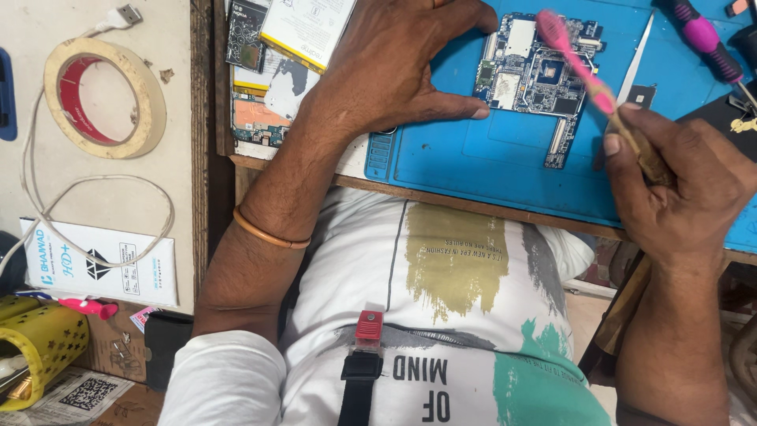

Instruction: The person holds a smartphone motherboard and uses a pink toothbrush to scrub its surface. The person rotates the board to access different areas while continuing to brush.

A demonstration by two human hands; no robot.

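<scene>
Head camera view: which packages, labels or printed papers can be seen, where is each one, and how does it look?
White flat box: left table, under a white cable; rectangular, blue and black print.
Paper with square code: bottom left corner, beside a yellow holder; white, black pattern.
Battery label: top, beside the left hand; white rectangle, yellow edge.
Small pink-edged label: below the box; too small to describe.

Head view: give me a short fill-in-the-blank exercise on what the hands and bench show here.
1. The right hand holds a ____ toothbrush over the circuit board.
2. The circuit board lies on a ____ work mat.
3. The left hand rests beside the board, a ____ on its wrist.
4. The roll of tape lies to the person's ____.

Missing words: pink; blue; bangle; left
</scene>
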